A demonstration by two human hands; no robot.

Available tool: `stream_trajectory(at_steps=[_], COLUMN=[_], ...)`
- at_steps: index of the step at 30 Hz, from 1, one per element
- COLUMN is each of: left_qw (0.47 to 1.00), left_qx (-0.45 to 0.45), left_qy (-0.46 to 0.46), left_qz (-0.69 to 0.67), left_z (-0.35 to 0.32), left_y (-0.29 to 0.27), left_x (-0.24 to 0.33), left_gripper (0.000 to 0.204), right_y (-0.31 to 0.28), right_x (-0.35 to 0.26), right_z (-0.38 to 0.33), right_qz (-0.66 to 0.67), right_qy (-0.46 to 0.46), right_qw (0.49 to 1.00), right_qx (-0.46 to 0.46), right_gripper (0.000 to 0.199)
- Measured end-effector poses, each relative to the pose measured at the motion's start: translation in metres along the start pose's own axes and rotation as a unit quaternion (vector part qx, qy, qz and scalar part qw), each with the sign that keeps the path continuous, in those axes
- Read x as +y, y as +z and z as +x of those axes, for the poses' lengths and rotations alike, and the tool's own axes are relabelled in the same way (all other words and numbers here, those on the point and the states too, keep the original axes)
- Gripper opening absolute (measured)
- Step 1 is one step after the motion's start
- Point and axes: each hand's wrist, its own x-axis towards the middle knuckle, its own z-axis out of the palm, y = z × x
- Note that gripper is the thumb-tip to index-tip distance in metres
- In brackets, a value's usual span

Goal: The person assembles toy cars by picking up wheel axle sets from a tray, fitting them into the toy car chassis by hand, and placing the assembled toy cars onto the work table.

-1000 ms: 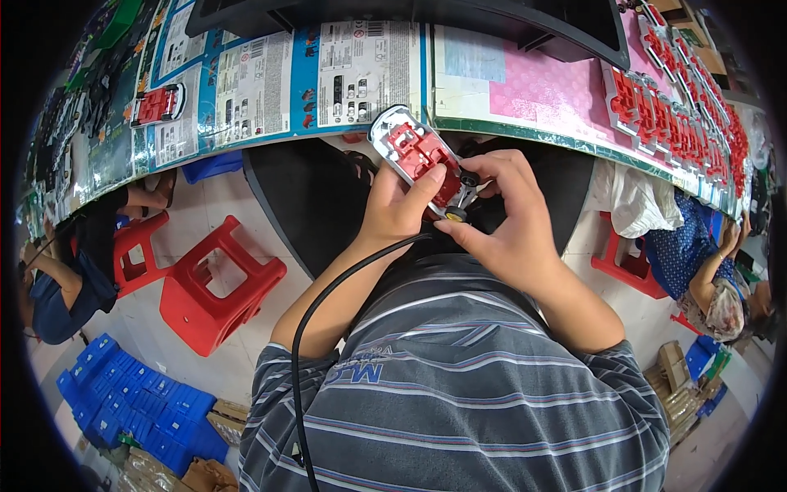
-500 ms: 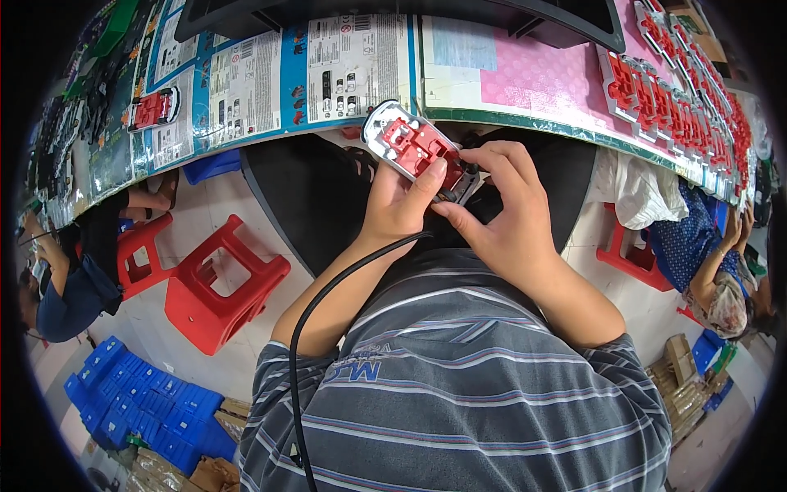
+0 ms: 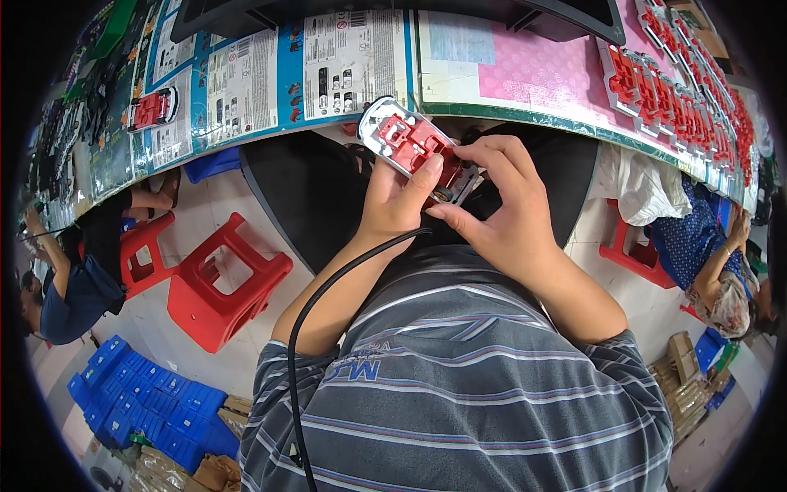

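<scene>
In front of my belly, just off the table edge, I hold a toy car body tilted, its red inside facing up and its rim whitish grey. My left hand is closed on its left side, the thumb pressed on the red part. My right hand grips the car's near right end between bent fingers and thumb. A small dark wheel shows at that end beside the right thumb. The fingertips of the right hand hide part of the end, so I cannot tell whether they also hold a smaller part.
Another red toy car body lies on the table at left. Rows of red-and-grey car parts stand at right. A black tray spans the far side. Red stools, blue bins and co-workers flank me. A black cable crosses my left forearm.
My right fingers and thumb have shifted slightly left at the car's near end. The small wheel and greyish end there show more plainly. My left hand keeps its hold.
</scene>
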Motion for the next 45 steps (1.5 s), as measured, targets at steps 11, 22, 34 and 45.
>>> stream_trajectory(at_steps=[11,22,34,45], left_qw=[0.999,0.995,0.997,0.996], left_qx=[-0.020,-0.054,-0.031,-0.043], left_qy=[-0.005,0.018,-0.041,-0.033], left_qz=[0.043,0.081,0.050,0.071], left_z=[-0.001,-0.001,-0.011,-0.005], left_y=[-0.011,0.004,-0.006,0.009], left_x=[-0.002,-0.004,-0.001,0.003], left_gripper=[0.054,0.035,0.054,0.054], right_y=[0.001,0.005,-0.089,-0.205], right_x=[-0.001,-0.017,0.025,0.222], right_z=[0.004,0.060,0.074,0.270], right_qz=[-0.009,-0.012,0.003,-0.474], right_qy=[-0.011,-0.052,0.044,0.067], right_qw=[1.000,0.998,0.965,0.868], right_qx=[-0.001,0.021,0.258,0.129], right_gripper=[0.051,0.048,0.012,0.051])
